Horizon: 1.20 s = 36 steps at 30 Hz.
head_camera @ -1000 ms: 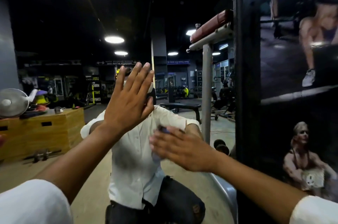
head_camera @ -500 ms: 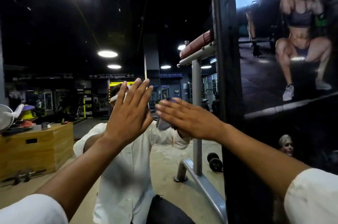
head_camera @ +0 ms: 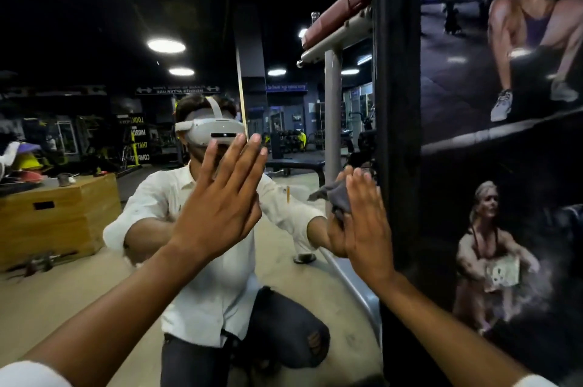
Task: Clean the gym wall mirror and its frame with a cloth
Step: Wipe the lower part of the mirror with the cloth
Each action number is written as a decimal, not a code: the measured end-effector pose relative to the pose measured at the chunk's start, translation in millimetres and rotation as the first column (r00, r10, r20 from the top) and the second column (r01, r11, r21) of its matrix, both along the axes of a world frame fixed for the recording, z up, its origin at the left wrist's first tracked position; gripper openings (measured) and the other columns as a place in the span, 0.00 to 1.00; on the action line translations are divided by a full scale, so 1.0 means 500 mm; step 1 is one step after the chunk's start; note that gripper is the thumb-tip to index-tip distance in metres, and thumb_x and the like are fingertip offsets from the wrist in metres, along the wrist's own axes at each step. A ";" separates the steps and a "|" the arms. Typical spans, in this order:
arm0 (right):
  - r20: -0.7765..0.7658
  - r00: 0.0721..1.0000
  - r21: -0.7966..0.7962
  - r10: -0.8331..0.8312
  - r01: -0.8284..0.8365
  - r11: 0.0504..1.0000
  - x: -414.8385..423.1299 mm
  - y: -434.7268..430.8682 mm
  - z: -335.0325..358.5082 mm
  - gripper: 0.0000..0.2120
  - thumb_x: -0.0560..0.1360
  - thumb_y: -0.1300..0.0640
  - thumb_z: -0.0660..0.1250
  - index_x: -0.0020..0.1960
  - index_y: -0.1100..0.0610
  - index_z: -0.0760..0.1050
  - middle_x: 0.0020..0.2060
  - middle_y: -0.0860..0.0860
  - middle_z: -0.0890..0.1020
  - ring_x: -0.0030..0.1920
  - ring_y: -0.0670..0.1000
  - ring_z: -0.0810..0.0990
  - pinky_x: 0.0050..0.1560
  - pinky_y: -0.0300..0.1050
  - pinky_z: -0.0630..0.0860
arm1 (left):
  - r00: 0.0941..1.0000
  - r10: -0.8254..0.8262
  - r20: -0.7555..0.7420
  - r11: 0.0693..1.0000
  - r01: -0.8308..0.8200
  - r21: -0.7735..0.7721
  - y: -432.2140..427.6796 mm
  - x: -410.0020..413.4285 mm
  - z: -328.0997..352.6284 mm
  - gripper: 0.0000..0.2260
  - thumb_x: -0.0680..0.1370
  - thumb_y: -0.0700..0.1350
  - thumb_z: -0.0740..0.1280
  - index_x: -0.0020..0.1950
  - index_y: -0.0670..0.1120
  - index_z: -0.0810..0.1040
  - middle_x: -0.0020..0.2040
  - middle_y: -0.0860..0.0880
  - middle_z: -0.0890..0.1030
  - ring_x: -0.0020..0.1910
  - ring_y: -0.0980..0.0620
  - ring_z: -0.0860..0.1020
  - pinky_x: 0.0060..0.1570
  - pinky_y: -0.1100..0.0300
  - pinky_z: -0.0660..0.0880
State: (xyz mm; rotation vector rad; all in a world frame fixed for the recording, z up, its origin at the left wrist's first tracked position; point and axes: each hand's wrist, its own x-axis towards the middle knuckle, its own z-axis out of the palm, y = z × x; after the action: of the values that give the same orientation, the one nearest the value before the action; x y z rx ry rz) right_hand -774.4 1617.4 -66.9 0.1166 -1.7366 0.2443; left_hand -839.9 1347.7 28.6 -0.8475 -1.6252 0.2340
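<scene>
View from a head camera facing a gym wall mirror, which reflects the crouching person and the dim gym behind.

The left hand lies flat on the glass, fingers straight and slightly spread, holding nothing. It has stayed in much the same spot over the last second, seemingly as a brace.

The right hand has moved. A second ago it lay lower on the glass, fingers pointing left; then it rose level with the left hand. Now it sits at the mirror's right edge, fingers straight and pointing up, pressing a grey cloth flat against the glass rather than gripping it. The cloth is pinned under the palm and fingers, with a crumpled corner sticking out to the left.

The hand is just beside the black frame — whether its outer edge touches the frame cannot be told. Right of the frame hangs a fitness poster.

The wiping appears to have worked across the glass to its right border, so the edge strip and the frame itself look like the next areas due — the frame does not yet seem wiped.
</scene>
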 end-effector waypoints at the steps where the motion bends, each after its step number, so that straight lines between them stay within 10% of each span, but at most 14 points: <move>1: -0.005 1.000 -0.028 0.003 -0.003 1.000 0.001 -0.007 0.012 0.27 0.86 0.54 0.52 0.82 0.64 0.60 0.84 0.54 0.59 0.84 0.56 0.55 0.82 0.65 0.56 | 1.000 -0.001 0.006 1.000 0.001 -0.001 0.000 -0.001 -0.003 0.31 0.87 0.53 0.49 0.86 0.38 0.51 0.87 0.38 0.50 0.86 0.38 0.50 0.82 0.31 0.50; 5: -0.045 0.999 -0.122 0.000 -0.005 0.992 -0.018 -0.110 0.103 0.27 0.86 0.56 0.54 0.84 0.62 0.57 0.84 0.56 0.57 0.85 0.56 0.51 0.84 0.60 0.48 | 0.993 -0.097 0.068 0.993 0.092 0.068 -0.008 0.003 0.000 0.30 0.86 0.50 0.52 0.86 0.38 0.56 0.87 0.39 0.55 0.86 0.40 0.52 0.83 0.34 0.51; 14: 0.130 0.990 0.517 -0.062 -0.014 0.856 -0.023 -0.114 -0.055 0.34 0.80 0.64 0.66 0.83 0.61 0.58 0.84 0.56 0.56 0.85 0.57 0.50 0.84 0.59 0.46 | 0.990 -0.089 0.111 0.996 0.090 -0.005 -0.043 0.018 -0.187 0.32 0.83 0.46 0.56 0.86 0.38 0.55 0.87 0.38 0.54 0.86 0.36 0.53 0.81 0.31 0.54; 19: 0.054 0.999 0.046 0.007 -0.010 0.999 0.001 -0.062 -0.023 0.26 0.86 0.59 0.56 0.82 0.65 0.60 0.83 0.61 0.61 0.84 0.60 0.55 0.83 0.64 0.51 | 0.997 -0.042 0.072 0.999 0.044 -0.024 -0.041 0.011 -0.224 0.31 0.83 0.46 0.55 0.86 0.38 0.56 0.87 0.39 0.55 0.86 0.37 0.55 0.81 0.31 0.52; 22: -0.023 0.999 -0.216 0.047 -0.051 0.975 0.006 -0.094 -0.110 0.30 0.88 0.48 0.46 0.81 0.67 0.61 0.81 0.62 0.64 0.83 0.63 0.58 0.82 0.66 0.56 | 0.997 -0.068 0.042 0.991 0.072 -0.117 -0.050 0.003 -0.294 0.28 0.86 0.46 0.48 0.85 0.38 0.59 0.85 0.39 0.60 0.83 0.37 0.61 0.81 0.32 0.52; 26: 0.039 0.996 -0.422 0.075 -0.052 0.905 0.026 -0.109 -0.348 0.26 0.87 0.57 0.54 0.82 0.67 0.59 0.83 0.57 0.60 0.84 0.59 0.55 0.81 0.68 0.57 | 0.995 0.001 0.096 0.980 0.017 -0.196 -0.072 0.010 -0.422 0.31 0.83 0.47 0.56 0.86 0.39 0.57 0.86 0.38 0.55 0.85 0.36 0.57 0.78 0.30 0.60; 36: 0.241 0.970 -0.515 0.012 0.117 0.849 0.058 -0.111 -0.600 0.25 0.88 0.59 0.48 0.84 0.63 0.54 0.85 0.56 0.54 0.85 0.59 0.53 0.84 0.57 0.53 | 0.991 -0.001 0.134 0.986 0.024 -0.167 -0.067 0.016 -0.460 0.34 0.83 0.50 0.59 0.86 0.38 0.55 0.87 0.38 0.53 0.86 0.36 0.54 0.81 0.30 0.53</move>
State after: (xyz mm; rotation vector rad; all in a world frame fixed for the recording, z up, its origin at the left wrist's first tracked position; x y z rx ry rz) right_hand -745.6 1561.7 -366.9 -0.3793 -1.8424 0.7103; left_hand -832.1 1314.4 -201.2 -1.0201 -1.7424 0.3148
